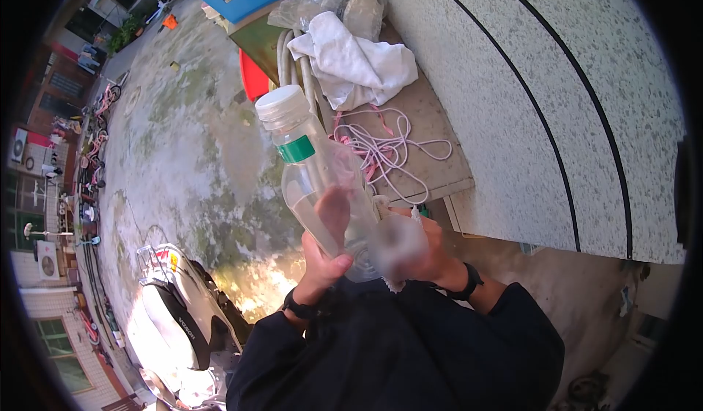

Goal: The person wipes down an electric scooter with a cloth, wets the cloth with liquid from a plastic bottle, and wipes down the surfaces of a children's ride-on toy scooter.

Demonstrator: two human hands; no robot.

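Bottle (299, 180): probably light, easily dented
Neck (288, 122) seems firmest; our left fingers (337, 265) grasp the body, right fingers (433, 244) a blurred whitish bundle (399, 248).

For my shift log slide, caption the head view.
Left hand gripping a clear, capped bottle, right hand holding a blurred pale item beside it.

Outdoor res. yard (183, 184) w/ parked scooter (172, 323), wall AC unit (48, 261), bldg windows (62, 349).

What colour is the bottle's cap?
The cap is white, best seen in the head view.
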